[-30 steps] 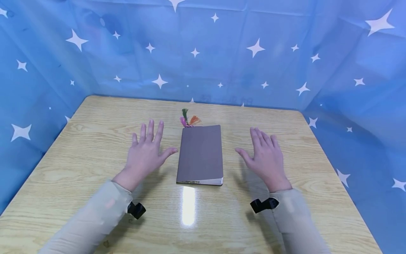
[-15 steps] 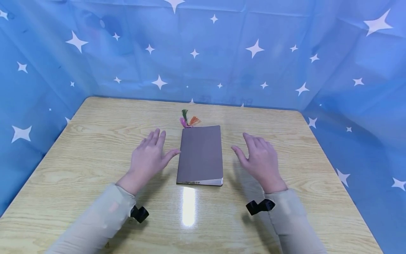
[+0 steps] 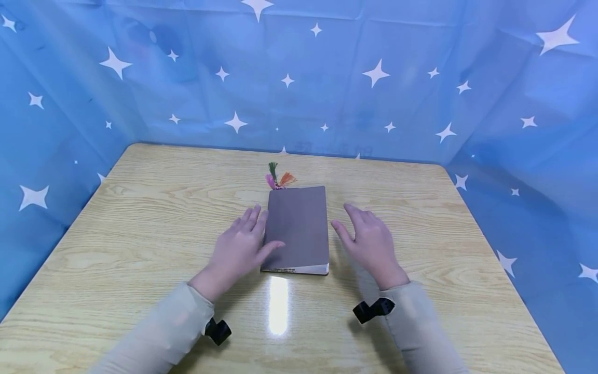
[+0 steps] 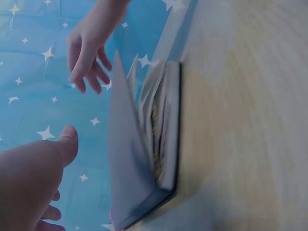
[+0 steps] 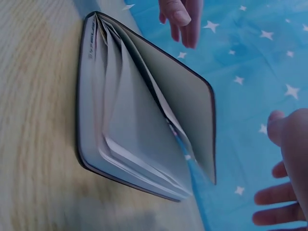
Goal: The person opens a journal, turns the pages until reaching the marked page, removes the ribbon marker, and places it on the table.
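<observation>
The left hand [image 3: 238, 249], thumb spread from the fingers, is above the near edge of the dark notebook [image 3: 301, 223]; the right hand [image 3: 371, 244], spread likewise, is apart — between them the notebook lies on the worktop [image 3: 154, 223], cover partly raised.

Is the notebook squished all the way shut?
No, the right wrist view shows its front cover lifted at a slant, with a gap between it and the pages.
</observation>
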The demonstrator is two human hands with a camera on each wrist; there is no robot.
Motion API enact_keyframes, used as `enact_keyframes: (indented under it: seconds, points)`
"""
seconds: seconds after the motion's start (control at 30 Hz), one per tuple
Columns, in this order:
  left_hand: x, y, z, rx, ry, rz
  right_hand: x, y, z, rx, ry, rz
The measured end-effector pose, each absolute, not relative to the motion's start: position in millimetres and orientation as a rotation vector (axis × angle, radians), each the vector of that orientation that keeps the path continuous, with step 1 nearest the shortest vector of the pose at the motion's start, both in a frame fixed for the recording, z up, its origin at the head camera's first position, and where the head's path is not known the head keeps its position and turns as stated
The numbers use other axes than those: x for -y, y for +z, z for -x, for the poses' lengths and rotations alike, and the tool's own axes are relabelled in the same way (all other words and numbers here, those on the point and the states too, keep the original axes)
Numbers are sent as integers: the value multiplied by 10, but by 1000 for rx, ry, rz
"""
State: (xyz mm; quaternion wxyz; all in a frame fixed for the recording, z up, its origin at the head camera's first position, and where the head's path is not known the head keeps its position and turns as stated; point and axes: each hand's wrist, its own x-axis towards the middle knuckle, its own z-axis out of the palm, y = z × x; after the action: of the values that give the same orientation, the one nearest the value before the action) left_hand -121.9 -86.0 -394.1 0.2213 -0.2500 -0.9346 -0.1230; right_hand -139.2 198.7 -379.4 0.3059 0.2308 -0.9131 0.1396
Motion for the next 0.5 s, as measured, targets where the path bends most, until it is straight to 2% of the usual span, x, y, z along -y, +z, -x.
enact_keyframes:
  seconds: [0.5]
  points:
    - [684, -4147, 1047, 2669, -299, 849, -1842, -3909, 1327, 2669, 467, -556]
